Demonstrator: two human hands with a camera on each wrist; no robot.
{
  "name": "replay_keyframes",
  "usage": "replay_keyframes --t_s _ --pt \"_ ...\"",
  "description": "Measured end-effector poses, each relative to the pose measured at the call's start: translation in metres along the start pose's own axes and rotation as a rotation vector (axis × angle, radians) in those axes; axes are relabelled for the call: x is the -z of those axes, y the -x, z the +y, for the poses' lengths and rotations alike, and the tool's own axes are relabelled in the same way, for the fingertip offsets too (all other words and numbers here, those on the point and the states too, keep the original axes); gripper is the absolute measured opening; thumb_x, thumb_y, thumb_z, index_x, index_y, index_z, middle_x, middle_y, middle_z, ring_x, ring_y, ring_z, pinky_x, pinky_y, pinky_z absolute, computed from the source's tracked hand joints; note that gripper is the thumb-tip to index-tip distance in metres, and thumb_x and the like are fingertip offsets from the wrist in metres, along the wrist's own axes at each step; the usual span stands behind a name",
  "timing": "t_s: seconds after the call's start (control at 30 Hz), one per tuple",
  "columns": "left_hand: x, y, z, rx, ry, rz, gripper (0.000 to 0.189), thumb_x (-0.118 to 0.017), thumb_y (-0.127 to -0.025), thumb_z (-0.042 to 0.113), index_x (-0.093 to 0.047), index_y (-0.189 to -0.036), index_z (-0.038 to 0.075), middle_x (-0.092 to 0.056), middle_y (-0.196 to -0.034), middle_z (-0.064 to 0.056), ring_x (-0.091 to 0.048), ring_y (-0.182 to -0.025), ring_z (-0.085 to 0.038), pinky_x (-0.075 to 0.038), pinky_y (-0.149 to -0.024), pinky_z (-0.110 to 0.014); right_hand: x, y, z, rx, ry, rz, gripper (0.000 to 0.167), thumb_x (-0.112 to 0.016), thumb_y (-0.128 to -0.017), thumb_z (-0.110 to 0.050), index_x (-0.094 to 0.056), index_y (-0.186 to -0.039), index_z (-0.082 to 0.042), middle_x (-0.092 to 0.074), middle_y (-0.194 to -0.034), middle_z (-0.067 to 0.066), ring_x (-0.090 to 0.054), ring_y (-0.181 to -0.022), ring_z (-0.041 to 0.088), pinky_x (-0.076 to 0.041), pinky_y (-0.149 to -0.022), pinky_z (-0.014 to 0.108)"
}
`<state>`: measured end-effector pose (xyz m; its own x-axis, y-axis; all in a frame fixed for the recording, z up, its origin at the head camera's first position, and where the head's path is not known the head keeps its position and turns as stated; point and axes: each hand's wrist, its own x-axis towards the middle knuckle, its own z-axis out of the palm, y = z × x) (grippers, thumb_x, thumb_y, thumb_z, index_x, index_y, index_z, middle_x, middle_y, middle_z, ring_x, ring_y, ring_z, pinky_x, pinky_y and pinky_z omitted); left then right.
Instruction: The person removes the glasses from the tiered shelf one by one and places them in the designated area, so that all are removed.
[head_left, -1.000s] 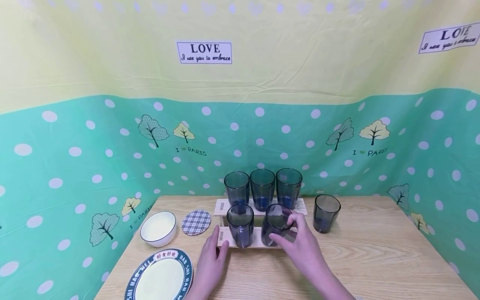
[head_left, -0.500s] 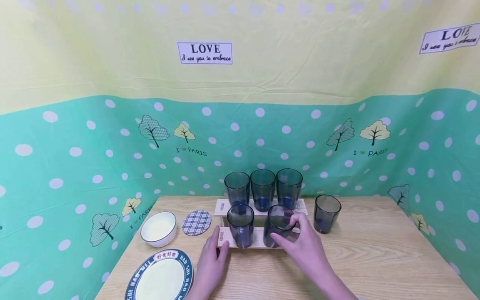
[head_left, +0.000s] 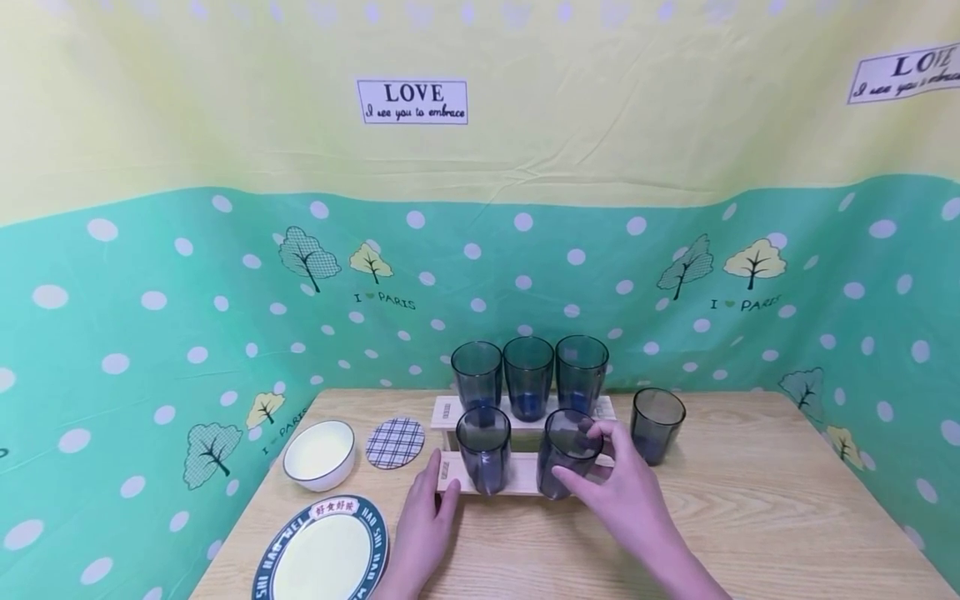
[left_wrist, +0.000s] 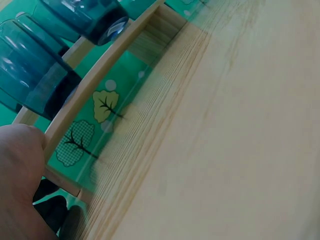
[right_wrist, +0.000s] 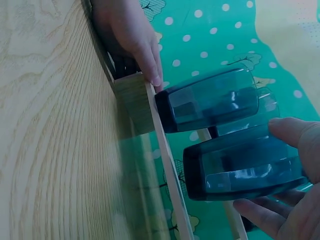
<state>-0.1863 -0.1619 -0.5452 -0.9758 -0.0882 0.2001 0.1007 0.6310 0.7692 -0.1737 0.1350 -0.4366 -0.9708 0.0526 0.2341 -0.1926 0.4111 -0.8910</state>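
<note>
My right hand [head_left: 626, 492] holds a dark tinted drinking glass [head_left: 561, 467] between thumb and fingers, over the right part of the lower step of a two-tier wooden rack [head_left: 523, 473]. In the right wrist view this glass [right_wrist: 240, 167] leans a little, its base close to the shelf edge. A matching glass [head_left: 484, 454] stands to its left on the same step. My left hand [head_left: 423, 529] grips the rack's left end, thumb at the front edge; in the left wrist view part of that hand [left_wrist: 20, 175] shows beside the shelf bar. Three more glasses [head_left: 528, 379] stand on the upper step.
Another tinted glass [head_left: 656, 429] stands on the table right of the rack. To the left are a white bowl [head_left: 320, 454], a round checked coaster [head_left: 395, 442] and a green-rimmed plate [head_left: 378, 542]. A patterned cloth [head_left: 525, 250] hangs behind and beside the wooden table [head_left: 787, 500].
My right hand has shifted the held glass slightly to the right along the lower step, widening its gap from the neighbouring glass. The left hand stays at the rack's end.
</note>
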Motion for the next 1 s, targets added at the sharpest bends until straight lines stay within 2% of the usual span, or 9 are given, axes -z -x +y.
replay_keyframes --t_s 0.17,0.33,0.43,0.7,1.0 --pt "0.0 0.0 0.0 0.011 -0.002 -0.005 0.071 -0.056 -0.117 0.04 -0.034 -0.172 0.002 -0.048 -0.164 -0.028 -0.046 -0.152 -0.047 -0.039 -0.124 -0.066 0.007 0.002 0.002 0.001 0.008 -0.014 0.084 -0.101 -0.084 -0.025 -0.051 -0.151 -0.018 -0.065 -0.146 0.015 -0.07 -0.128 0.037 -0.064 -0.098 0.035" --pt "0.001 0.001 -0.001 0.02 -0.004 -0.006 0.071 -0.056 -0.117 0.04 -0.033 -0.172 0.002 -0.048 -0.164 -0.028 -0.046 -0.152 -0.047 -0.039 -0.124 -0.065 0.019 0.005 0.004 -0.019 0.017 -0.037 0.105 -0.1 -0.085 -0.033 -0.038 -0.17 -0.025 -0.058 -0.155 0.018 -0.071 -0.125 0.04 -0.065 -0.097 0.036" --pt "0.002 0.001 -0.001 0.018 -0.001 -0.007 0.071 -0.056 -0.117 0.041 -0.033 -0.172 0.003 -0.048 -0.165 -0.028 -0.046 -0.152 -0.047 -0.039 -0.124 -0.066 0.027 0.007 0.005 -0.042 0.027 -0.052 0.107 -0.099 -0.087 -0.033 -0.036 -0.173 -0.029 -0.053 -0.16 0.018 -0.071 -0.125 0.041 -0.065 -0.096 0.036" --pt "0.002 0.0 0.0 0.02 0.001 -0.007 0.071 -0.056 -0.117 0.04 -0.033 -0.172 0.003 -0.047 -0.166 -0.027 -0.045 -0.153 -0.047 -0.038 -0.125 -0.065 0.052 0.012 0.007 -0.018 0.117 -0.037 0.101 -0.096 -0.089 -0.038 -0.041 -0.171 -0.018 -0.048 -0.163 0.019 -0.065 -0.133 0.044 -0.065 -0.098 0.036" --pt "0.001 -0.001 -0.001 0.012 0.007 -0.007 0.07 -0.057 -0.117 0.038 -0.033 -0.172 0.003 -0.048 -0.165 -0.027 -0.044 -0.154 -0.046 -0.037 -0.126 -0.065 0.087 0.016 0.012 -0.113 0.132 -0.047 0.109 -0.095 -0.089 -0.042 -0.032 -0.175 -0.02 -0.043 -0.164 0.03 -0.071 -0.123 0.049 -0.068 -0.086 0.035"
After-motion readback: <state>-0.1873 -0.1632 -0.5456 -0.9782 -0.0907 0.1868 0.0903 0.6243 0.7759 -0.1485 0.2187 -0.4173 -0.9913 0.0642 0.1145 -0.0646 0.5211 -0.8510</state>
